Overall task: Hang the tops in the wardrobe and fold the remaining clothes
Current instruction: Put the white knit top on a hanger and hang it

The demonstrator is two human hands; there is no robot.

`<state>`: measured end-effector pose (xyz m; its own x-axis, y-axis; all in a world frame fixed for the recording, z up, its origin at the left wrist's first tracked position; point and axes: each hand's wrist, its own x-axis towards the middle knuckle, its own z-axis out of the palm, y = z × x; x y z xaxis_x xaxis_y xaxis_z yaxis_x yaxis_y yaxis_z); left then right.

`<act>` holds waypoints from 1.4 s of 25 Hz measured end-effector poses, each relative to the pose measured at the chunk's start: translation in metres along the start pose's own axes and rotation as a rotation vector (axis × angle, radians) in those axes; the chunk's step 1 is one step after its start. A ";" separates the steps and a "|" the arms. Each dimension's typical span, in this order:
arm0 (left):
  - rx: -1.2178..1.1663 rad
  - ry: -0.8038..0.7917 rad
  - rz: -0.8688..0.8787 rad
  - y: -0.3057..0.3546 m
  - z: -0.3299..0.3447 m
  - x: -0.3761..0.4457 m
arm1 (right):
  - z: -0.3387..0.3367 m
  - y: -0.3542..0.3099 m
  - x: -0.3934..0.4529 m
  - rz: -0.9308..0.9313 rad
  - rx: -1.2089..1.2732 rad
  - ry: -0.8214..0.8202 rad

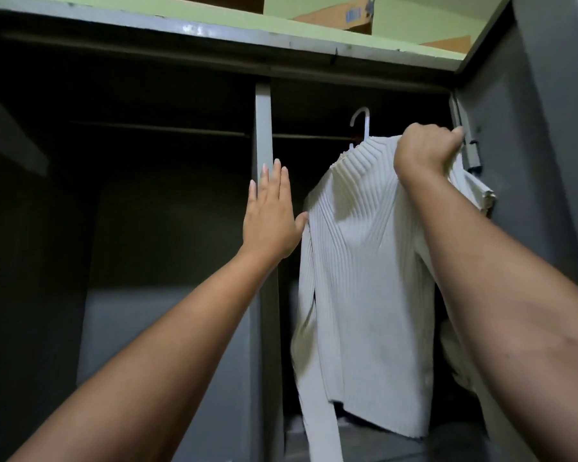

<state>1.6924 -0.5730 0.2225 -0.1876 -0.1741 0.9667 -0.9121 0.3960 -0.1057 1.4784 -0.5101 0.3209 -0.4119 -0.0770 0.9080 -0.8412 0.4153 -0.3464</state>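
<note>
Gripped white ribbed sweater (pixel 364 261) at shoulder with right hand (pixel 424 155), white hanger (pixel 361 123) hook near rail (pixel 311 137); left hand (pixel 271 221) spread flat beside the wardrobe divider (pixel 264 128).

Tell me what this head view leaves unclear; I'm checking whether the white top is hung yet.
- Hanger hook and rail: too dark to tell if the hook sits on it.
- Hanger shoulders: covered by the white ribbed top.
- Right hand fingers: curled into the fabric, grip hidden.
- Wardrobe floor: cut by the frame edge.
- Left hand: contact with the top unclear.
</note>
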 end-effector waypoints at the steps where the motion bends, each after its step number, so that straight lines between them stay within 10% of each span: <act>1: 0.039 0.010 -0.011 0.000 0.009 0.006 | 0.014 -0.008 0.007 -0.011 -0.023 0.001; 15: 0.311 0.221 -0.031 -0.006 0.062 0.008 | 0.124 -0.074 0.041 -0.083 -0.129 0.032; 24: 0.162 0.156 -0.032 -0.001 0.062 -0.036 | 0.118 -0.005 -0.070 0.080 0.352 0.163; 28: 0.095 0.101 -0.070 0.003 0.069 -0.087 | 0.122 0.053 -0.177 0.167 0.378 -0.155; 35: 0.112 0.001 -0.070 0.011 0.078 -0.150 | 0.127 0.094 -0.256 0.114 -0.332 -1.334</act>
<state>1.6818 -0.6130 0.0585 -0.1220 -0.1969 0.9728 -0.9580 0.2798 -0.0635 1.4600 -0.5663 0.0256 -0.6511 -0.7526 -0.0978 -0.7362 0.6577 -0.1598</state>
